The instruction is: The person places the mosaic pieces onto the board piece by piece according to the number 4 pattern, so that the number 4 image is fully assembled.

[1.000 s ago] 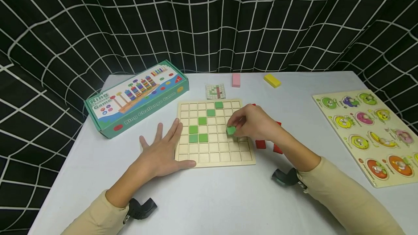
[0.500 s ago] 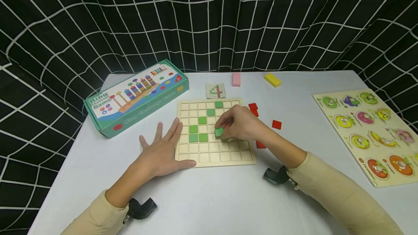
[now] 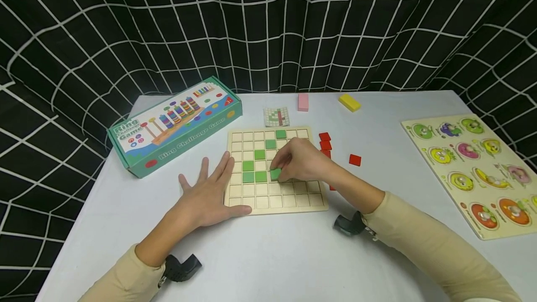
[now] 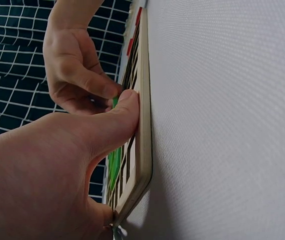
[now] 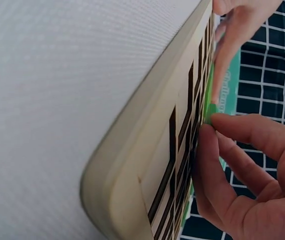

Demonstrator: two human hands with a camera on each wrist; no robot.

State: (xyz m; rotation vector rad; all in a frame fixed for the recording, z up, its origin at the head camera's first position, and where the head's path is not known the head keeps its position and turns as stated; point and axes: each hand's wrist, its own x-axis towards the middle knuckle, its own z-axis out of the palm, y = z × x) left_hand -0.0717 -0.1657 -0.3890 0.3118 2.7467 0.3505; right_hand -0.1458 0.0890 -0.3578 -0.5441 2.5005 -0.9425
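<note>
A wooden grid board (image 3: 291, 203) lies on the table, with several green square tiles (image 3: 260, 154) set in its cells. My right hand (image 3: 304, 161) pinches another green tile (image 3: 275, 175) between thumb and fingertips, low over the board, just right of the lowest row of green tiles. The right wrist view shows this pinched tile (image 5: 210, 111) at the board's surface. My left hand (image 3: 205, 199) rests with spread fingers at the board's left edge; its thumb (image 4: 125, 107) lies over the near rim. The right palm hides some cells to the right.
Several red tiles (image 3: 354, 160) lie right of the board. A small pattern card (image 3: 277, 117), a pink block (image 3: 303, 102) and a yellow block (image 3: 349, 103) sit behind it. A ring game box (image 3: 176, 125) stands back left; a fruit puzzle board (image 3: 474, 176) lies at right.
My right hand has moved left across the board with the green tile and come down beside the lowest green row. More red tiles show at right. My left hand has stayed in place.
</note>
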